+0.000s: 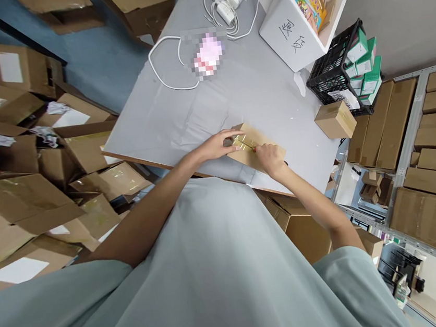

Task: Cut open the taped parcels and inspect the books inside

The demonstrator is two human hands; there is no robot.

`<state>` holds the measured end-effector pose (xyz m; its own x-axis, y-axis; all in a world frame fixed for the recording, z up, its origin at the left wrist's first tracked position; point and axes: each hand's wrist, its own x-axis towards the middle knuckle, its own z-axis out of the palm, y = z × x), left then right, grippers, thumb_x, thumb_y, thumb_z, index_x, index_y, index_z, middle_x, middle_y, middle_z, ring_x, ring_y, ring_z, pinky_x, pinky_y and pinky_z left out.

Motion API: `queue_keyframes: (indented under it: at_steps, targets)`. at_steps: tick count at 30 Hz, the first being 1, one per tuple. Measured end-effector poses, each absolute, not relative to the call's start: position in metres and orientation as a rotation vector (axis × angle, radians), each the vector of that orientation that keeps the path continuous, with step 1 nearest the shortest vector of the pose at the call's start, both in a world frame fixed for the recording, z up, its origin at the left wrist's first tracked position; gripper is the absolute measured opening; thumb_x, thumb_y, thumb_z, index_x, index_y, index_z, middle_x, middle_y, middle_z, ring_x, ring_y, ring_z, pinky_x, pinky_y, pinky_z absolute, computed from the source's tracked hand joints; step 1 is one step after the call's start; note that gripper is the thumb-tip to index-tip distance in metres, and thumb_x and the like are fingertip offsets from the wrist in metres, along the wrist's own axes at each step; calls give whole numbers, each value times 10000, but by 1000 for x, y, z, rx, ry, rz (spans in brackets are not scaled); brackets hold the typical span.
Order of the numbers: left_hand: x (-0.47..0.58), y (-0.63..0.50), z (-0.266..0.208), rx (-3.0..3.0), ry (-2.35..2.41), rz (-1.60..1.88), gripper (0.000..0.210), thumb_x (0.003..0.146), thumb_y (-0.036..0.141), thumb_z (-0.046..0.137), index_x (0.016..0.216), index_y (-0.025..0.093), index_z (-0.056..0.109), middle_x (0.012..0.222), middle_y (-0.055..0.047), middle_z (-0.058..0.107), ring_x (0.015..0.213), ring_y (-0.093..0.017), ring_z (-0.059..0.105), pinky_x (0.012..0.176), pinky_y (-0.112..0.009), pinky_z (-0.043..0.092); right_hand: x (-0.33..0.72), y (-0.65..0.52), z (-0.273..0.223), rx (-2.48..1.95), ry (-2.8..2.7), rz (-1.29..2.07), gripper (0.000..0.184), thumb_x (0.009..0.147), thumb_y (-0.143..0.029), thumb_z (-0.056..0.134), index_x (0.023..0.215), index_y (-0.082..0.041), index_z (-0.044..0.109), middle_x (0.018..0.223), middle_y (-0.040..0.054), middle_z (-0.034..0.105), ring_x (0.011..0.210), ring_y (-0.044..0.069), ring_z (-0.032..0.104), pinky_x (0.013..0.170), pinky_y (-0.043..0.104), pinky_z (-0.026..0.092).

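A small brown cardboard box [247,156] with shiny clear tape lies near the table's front edge, in front of my body. My right hand [270,158] is closed round the handle of what looks like a screwdriver [245,143], with a thin shaft, a bit of red at the front and a dark end behind the fist. The shaft points left across the taped face of the box. My left hand [218,145] rests at the box's left end, thumb and fingers apart on either side of the tool's tip. Whether the tip pierces the tape is too small to tell.
On the grey table [149,113] are a pixelated device [208,54], a white cable and a charger [226,13]. A white bin [286,35], a black crate [328,77] and a small carton [335,120] line the right side. Cardboard boxes [21,201] crowd the left floor; shelves [423,203] stand right.
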<state>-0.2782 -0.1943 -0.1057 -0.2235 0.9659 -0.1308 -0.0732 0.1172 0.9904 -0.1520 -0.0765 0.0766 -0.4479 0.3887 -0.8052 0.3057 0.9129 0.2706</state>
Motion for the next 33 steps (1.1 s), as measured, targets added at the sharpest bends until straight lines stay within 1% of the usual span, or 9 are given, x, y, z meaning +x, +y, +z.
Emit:
queue_keyframes:
  at_steps: [2, 6, 10, 14, 16, 20, 24, 29, 33]
  targets:
    - [-278, -194, -104, 938, 1373, 1315, 802, 854, 756, 772, 1519, 317, 689, 1594, -83, 634, 1489, -318, 576, 1267, -447, 481, -138, -76, 73, 541, 2090, 147, 431, 1123, -56, 335, 1441, -96, 624, 1260, 276, 784, 1203, 286, 800, 958, 373, 610]
    - [-278, -196, -102, 918, 1361, 1317, 815, 839, 782, 780, 1506, 321, 699, 1593, -87, 636, 1497, -323, 567, 1275, -458, 464, -109, -72, 74, 622, 2134, 185, 350, 1154, -173, 412, 1427, -142, 629, 1198, 230, 811, 1104, 268, 821, 891, 331, 603]
    - [-277, -195, -104, 897, 1367, 1309, 822, 837, 771, 783, 1505, 301, 700, 1596, -102, 623, 1492, -325, 566, 1266, -459, 470, -79, -58, 81, 681, 2048, 218, 359, 1166, -215, 394, 1413, -159, 647, 1214, 230, 803, 1112, 280, 812, 865, 332, 577]
    - [-277, -193, -109, 894, 1364, 1316, 838, 815, 764, 797, 1498, 286, 708, 1603, -111, 610, 1448, -329, 595, 1268, -465, 474, -51, -42, 83, 704, 2020, 217, 442, 1193, -403, 357, 1439, -184, 652, 1193, 221, 808, 1104, 302, 808, 836, 345, 555]
    - [-278, -193, -110, 886, 1365, 1303, 815, 825, 738, 794, 1495, 282, 709, 1609, -111, 600, 1459, -332, 585, 1255, -464, 489, -39, -37, 83, 712, 2034, 213, 469, 1194, -459, 342, 1460, -213, 640, 1198, 204, 810, 1075, 294, 811, 824, 338, 538]
    - [-280, -195, -106, 870, 1352, 1265, 761, 851, 677, 782, 1500, 290, 698, 1638, -103, 563, 1467, -328, 577, 1188, -451, 559, -18, -30, 84, 765, 1993, 206, 428, 1198, -446, 365, 1415, -222, 658, 1202, 170, 818, 1048, 274, 809, 806, 312, 504]
    - [-282, -194, -101, 865, 1340, 1245, 766, 844, 687, 783, 1491, 285, 700, 1632, -107, 559, 1430, -332, 605, 1150, -459, 598, 5, -21, 82, 800, 2016, 175, 431, 1199, -480, 367, 1424, -260, 662, 1234, 134, 816, 1036, 257, 801, 790, 299, 482]
    - [-282, -193, -98, 868, 1336, 1243, 798, 833, 745, 779, 1476, 278, 706, 1612, -125, 574, 1476, -353, 580, 1177, -479, 582, 37, -8, 65, 914, 2157, -8, 413, 1193, -498, 412, 1415, -300, 699, 1252, 97, 814, 1027, 242, 787, 777, 286, 470]
    - [-282, -192, -96, 856, 1311, 1261, 795, 829, 756, 785, 1466, 286, 712, 1615, -124, 580, 1509, -360, 559, 1193, -487, 568, 58, -5, 46, 1004, 2235, -105, 390, 1187, -475, 442, 1428, -316, 704, 1294, 63, 812, 1030, 229, 783, 784, 276, 497]
